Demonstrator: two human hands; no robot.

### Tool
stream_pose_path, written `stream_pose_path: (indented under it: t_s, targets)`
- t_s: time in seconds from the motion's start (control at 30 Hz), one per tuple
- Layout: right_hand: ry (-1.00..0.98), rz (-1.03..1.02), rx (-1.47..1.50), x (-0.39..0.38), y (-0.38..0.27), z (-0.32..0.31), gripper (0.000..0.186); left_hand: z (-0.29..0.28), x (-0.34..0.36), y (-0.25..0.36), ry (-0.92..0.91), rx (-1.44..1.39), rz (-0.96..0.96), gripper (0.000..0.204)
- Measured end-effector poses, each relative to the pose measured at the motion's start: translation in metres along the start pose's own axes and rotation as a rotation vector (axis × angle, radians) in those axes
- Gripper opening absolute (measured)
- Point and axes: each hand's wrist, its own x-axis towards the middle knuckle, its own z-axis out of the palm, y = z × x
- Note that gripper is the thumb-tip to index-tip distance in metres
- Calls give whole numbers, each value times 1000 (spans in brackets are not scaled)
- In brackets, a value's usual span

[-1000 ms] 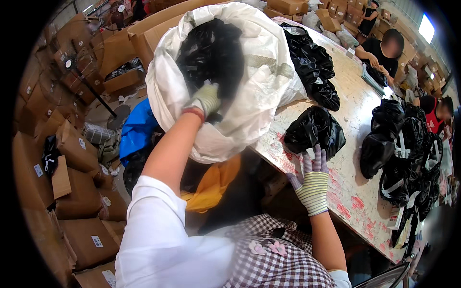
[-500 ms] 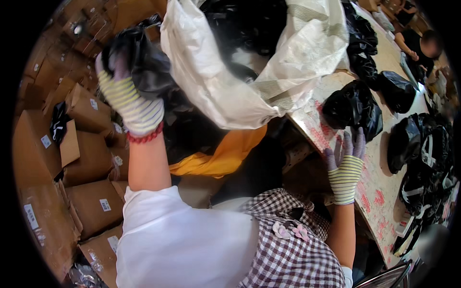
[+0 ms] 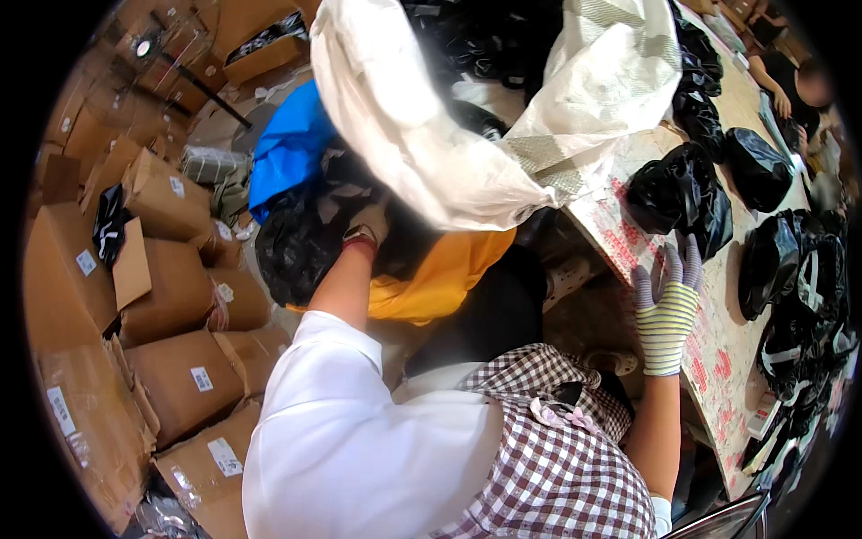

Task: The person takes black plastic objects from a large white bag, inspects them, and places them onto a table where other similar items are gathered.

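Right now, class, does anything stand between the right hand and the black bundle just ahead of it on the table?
Nothing visible does. The right hand is open, its fingertips right at the near side of the black bundle; whether they touch is unclear. The white sack is off to the left.

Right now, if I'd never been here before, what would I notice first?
Probably the big white sack at the top middle, gaping open with shiny black things inside. Bright blue material left of it and yellow material below it stand out too. On the right, the striped-gloved right hand lies spread beside a black bundle on the table.
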Motion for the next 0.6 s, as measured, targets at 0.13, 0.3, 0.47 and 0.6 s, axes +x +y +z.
stream_pose_path:
  t_s: [0.13, 0.3, 0.47, 0.6]
  targets:
    - [10, -23, -50, 4, 2, 1, 41, 43, 38, -41, 99, 131, 52, 28]
    - [10, -63, -65, 3, 4, 0, 42, 26, 22, -58, 480, -91, 113, 25]
    - [50, -70, -31, -5, 7, 2, 37, -70, -91, -4, 949, -510, 294, 30]
    - [86, -51, 107, -11, 19, 0, 33, -118, -148, 46, 599, -1298, 145, 45]
